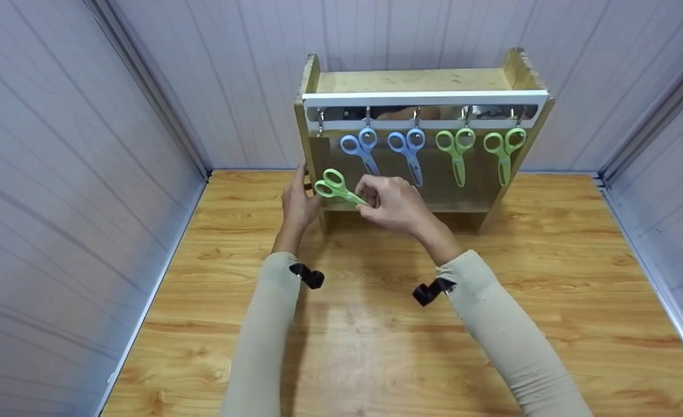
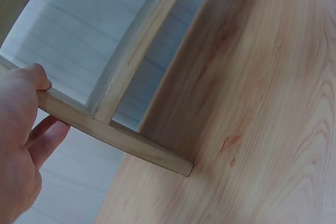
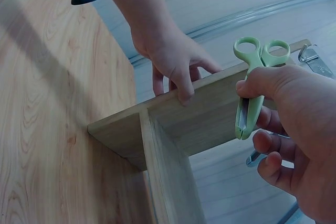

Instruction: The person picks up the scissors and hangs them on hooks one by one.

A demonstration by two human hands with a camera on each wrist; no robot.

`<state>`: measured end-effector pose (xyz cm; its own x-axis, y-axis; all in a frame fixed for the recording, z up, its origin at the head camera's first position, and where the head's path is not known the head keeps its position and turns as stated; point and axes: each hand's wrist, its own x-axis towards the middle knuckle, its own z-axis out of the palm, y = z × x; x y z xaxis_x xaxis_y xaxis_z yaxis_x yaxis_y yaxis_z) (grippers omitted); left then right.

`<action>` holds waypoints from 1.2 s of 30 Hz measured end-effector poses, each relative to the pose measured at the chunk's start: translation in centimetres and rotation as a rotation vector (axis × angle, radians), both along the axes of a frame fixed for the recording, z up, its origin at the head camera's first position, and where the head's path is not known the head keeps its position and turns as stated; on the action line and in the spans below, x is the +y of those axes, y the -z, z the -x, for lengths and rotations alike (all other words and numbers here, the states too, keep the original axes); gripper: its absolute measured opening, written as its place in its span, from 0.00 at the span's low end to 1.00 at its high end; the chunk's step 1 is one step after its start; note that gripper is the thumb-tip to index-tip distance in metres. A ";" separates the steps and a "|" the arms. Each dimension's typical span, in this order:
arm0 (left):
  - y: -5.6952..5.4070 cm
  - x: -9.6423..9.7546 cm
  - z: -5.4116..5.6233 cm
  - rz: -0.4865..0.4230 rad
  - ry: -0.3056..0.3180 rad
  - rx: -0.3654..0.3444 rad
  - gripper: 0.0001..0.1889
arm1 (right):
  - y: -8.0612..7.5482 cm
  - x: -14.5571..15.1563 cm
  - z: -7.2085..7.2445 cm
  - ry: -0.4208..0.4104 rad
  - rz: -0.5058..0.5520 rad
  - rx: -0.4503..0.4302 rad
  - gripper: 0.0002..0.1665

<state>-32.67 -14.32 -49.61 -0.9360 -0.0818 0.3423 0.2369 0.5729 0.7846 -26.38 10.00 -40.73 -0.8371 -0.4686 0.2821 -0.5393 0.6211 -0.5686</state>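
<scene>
A wooden rack (image 1: 416,81) with a metal hook rail stands at the back of the table. Two blue scissors (image 1: 364,147) and two green scissors (image 1: 457,147) hang from its hooks. My left hand (image 1: 298,202) grips the rack's left side panel (image 2: 113,137), thumb on one face and fingers on the other (image 3: 173,69). My right hand (image 1: 393,202) pinches another pair of green scissors (image 1: 336,186) by the blades, handles pointing up-left toward the rail's empty left hook (image 1: 320,128). In the right wrist view these green scissors (image 3: 254,85) stand upright beside the panel.
The wooden table (image 1: 376,324) lies between pale panelled walls on the left, right and back. The rack has a lower shelf (image 1: 434,205) and stands against the back wall.
</scene>
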 end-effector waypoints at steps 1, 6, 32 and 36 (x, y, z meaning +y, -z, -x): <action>0.0 0.0 0.0 0.000 -0.002 0.007 0.43 | -0.1 0.0 0.0 0.002 0.001 0.004 0.09; -0.1 0.2 0.1 0.015 -0.009 0.028 0.41 | -0.7 -0.2 0.1 0.008 0.008 0.015 0.08; 0.0 -0.2 -0.2 0.039 -0.025 -0.038 0.30 | -2.6 -2.5 0.8 0.013 0.068 0.076 0.10; -0.2 0.0 0.0 0.028 -0.022 -0.052 0.33 | -3.2 -2.6 1.2 0.014 0.065 0.092 0.10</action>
